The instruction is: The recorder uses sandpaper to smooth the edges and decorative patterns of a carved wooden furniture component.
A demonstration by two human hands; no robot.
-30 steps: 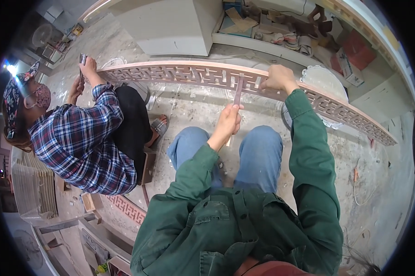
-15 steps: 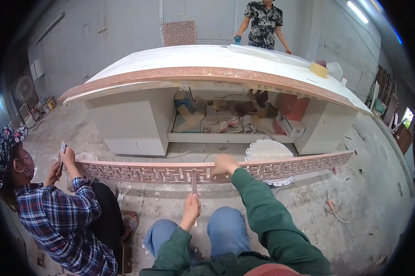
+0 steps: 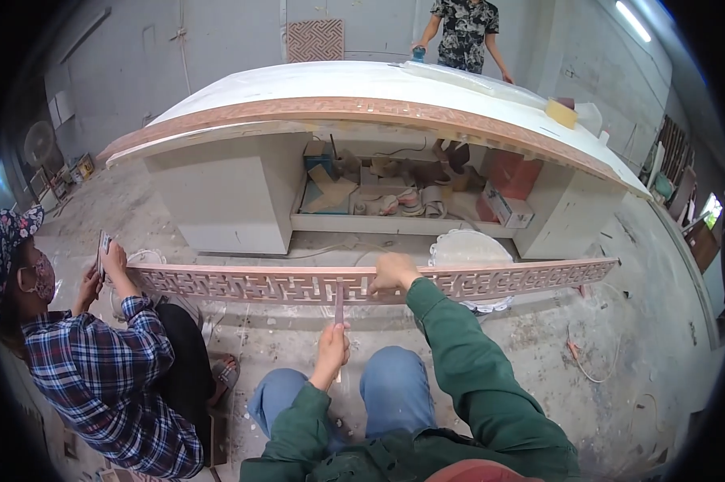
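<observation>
A long reddish carved fretwork strip (image 3: 499,280) stands on edge across the floor in front of my knees. My right hand (image 3: 393,271) grips its top edge near the middle. My left hand (image 3: 332,347) holds a thin flat file-like tool (image 3: 339,304) upright, its tip pushed into the strip's openwork just left of my right hand. My green sleeves and blue-jeaned knees fill the lower middle. A person in a plaid shirt (image 3: 113,377) sits at my left, both hands on the strip's left end (image 3: 149,277).
A big white curved counter (image 3: 218,189) with a matching reddish trim band stands behind, its open shelf cluttered with tools and boxes. A white carved panel (image 3: 467,249) leans by it. Another person (image 3: 465,32) works at the counter's far side. Dusty concrete floor with a loose cord at right.
The view has tilted up from my lap to the counter and room. Both hands stay on the strip and tool; the tool now stands more upright in the fretwork.
</observation>
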